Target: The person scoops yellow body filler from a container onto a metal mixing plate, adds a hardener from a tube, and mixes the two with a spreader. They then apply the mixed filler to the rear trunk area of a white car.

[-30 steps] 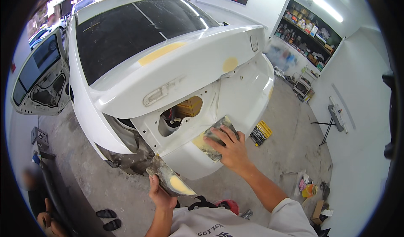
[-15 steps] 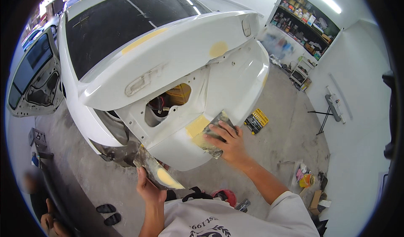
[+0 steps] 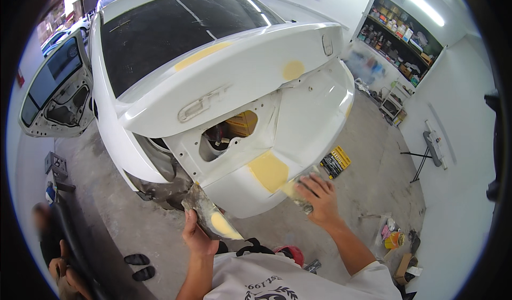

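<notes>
In my left hand [image 3: 198, 233] is a flat, dirty mixing board [image 3: 201, 206], thumb over its edge. A lump of pale yellow body filler [image 3: 222, 224] lies toward its near end. My right hand [image 3: 322, 197] grips a wide, smeared filler spreader [image 3: 295, 192], slightly blurred, with its fingers spread over the back. The spreader is at the right edge of a smooth yellow filler patch [image 3: 268, 172] on the white car's rear panel [image 3: 234, 185]; whether it touches the panel, I cannot tell. The board is held left of the patch, near the open lamp corner.
More yellow patches mark the trunk lid [image 3: 160, 105]. A car door [image 3: 58, 94] stands open at left. A yellow-and-black box [image 3: 336, 161] lies on the floor to the right. Another person [image 3: 50, 252] is at lower left, near black slippers [image 3: 140, 266]. A folding stand [image 3: 426, 156] is by the right wall.
My right hand has drawn the spreader rightward off the filler patch, uncovering a wider, smoother yellow area. The left hand still holds the board. The whole view has shifted a little.
</notes>
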Demonstrator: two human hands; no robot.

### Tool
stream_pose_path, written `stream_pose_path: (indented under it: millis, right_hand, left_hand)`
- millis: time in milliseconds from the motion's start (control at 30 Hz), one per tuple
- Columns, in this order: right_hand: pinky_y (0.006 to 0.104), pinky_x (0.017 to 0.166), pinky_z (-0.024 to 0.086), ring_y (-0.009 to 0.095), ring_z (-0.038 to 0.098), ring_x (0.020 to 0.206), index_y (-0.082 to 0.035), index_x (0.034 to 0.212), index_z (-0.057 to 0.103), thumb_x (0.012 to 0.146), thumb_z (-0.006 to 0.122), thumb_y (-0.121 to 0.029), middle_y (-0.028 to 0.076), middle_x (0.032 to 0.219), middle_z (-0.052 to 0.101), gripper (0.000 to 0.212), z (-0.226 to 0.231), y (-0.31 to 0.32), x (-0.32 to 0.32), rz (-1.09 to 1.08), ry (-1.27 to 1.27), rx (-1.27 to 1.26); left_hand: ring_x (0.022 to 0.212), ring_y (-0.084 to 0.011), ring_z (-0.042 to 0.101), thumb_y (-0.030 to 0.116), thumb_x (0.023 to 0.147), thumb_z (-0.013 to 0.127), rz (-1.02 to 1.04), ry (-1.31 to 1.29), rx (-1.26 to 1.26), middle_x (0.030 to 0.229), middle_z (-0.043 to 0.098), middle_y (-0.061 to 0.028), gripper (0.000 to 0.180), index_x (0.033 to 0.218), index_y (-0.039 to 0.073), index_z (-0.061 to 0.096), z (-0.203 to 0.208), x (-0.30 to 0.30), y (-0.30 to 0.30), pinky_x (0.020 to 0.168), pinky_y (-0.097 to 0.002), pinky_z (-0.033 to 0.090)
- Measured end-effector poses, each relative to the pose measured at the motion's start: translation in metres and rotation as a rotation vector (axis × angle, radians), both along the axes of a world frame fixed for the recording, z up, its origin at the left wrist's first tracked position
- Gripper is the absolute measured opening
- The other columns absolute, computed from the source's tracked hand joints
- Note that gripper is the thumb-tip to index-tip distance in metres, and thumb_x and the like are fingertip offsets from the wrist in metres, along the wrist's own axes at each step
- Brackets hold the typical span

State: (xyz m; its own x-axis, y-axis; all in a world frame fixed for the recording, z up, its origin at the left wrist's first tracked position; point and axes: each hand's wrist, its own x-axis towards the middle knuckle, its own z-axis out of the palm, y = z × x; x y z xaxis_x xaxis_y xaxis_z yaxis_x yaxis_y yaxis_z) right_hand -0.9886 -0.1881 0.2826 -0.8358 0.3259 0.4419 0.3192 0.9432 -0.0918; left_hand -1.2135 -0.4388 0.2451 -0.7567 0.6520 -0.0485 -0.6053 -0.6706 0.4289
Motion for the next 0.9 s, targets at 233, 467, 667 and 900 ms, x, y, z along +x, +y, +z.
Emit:
stream_pose_path:
  millis: [233, 467, 667, 900]
  right_hand:
    - [0.0550, 0.099, 0.039, 0.026, 0.046, 0.141, -0.030, 0.145, 0.060, 0.077, 0.079, -0.020, -0.001, 0.155, 0.050, 0.071, 0.039, 0.001, -0.050, 0.055, -0.041, 0.069]
    - [0.0534, 0.096, 0.037, 0.026, 0.047, 0.138, -0.029, 0.144, 0.060, 0.078, 0.069, -0.005, -0.003, 0.153, 0.051, 0.071, 0.057, 0.005, -0.075, 0.063, -0.065, 0.122]
    - [0.0507, 0.096, 0.038, 0.025, 0.048, 0.136, -0.026, 0.141, 0.064, 0.074, 0.071, -0.003, -0.004, 0.151, 0.054, 0.072, 0.062, -0.002, -0.078, 0.022, -0.101, 0.125]
    - [0.0509, 0.102, 0.037, 0.025, 0.048, 0.138, -0.026, 0.137, 0.067, 0.071, 0.080, -0.011, -0.005, 0.149, 0.057, 0.069, 0.039, 0.010, -0.055, 0.039, -0.098, 0.089]
  left_hand:
    - [0.137, -0.0293, 0.053, 0.033, 0.106, 0.052, -0.030, -0.025, 0.022, 0.148, 0.055, -0.0080, 0.051, 0.152, 0.014, 0.043, -0.004, 0.001, 0.000, 0.119, -0.0567, 0.036]
    - [0.139, -0.0294, 0.051, 0.033, 0.105, 0.052, -0.016, -0.024, 0.024, 0.149, 0.054, -0.0080, 0.054, 0.154, 0.013, 0.041, 0.000, 0.003, 0.001, 0.120, -0.0582, 0.034]
    - [0.142, -0.0324, 0.047, 0.037, 0.105, 0.052, -0.008, -0.013, -0.021, 0.152, 0.052, -0.0080, 0.057, 0.155, 0.013, 0.039, 0.006, 0.004, 0.001, 0.120, -0.0589, 0.033]
    - [0.138, -0.0336, 0.051, 0.041, 0.109, 0.044, -0.012, 0.053, 0.042, 0.150, 0.058, -0.0133, 0.048, 0.144, 0.011, 0.056, 0.009, 0.004, 0.001, 0.115, -0.0539, 0.039]
